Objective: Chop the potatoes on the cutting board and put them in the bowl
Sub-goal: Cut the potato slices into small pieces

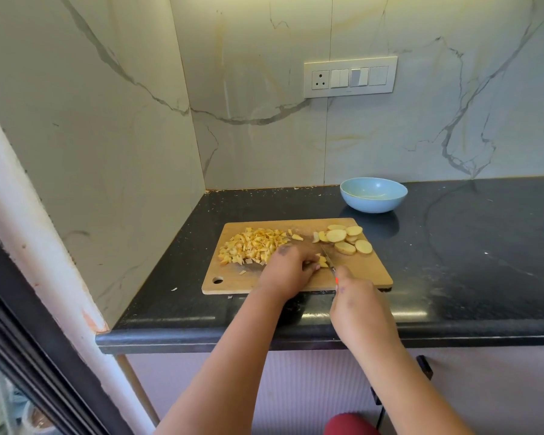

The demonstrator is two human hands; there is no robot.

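A wooden cutting board (368,271) lies on the black counter. A pile of small chopped potato pieces (252,244) covers its left part. Several round potato slices (346,238) sit at its back right. My left hand (291,271) curls its fingers over a few potato pieces (322,262) at the board's middle. My right hand (355,304) grips a knife (328,260) with an orange handle, the blade down beside those pieces. A light blue bowl (373,195) stands behind the board to the right, apart from it; only a pale smear shows inside.
The black counter (468,246) runs off to the right. Marble walls close the corner at the left and back. A switch panel (350,76) is on the back wall. Small scraps lie on the counter near the board's front left corner (174,289).
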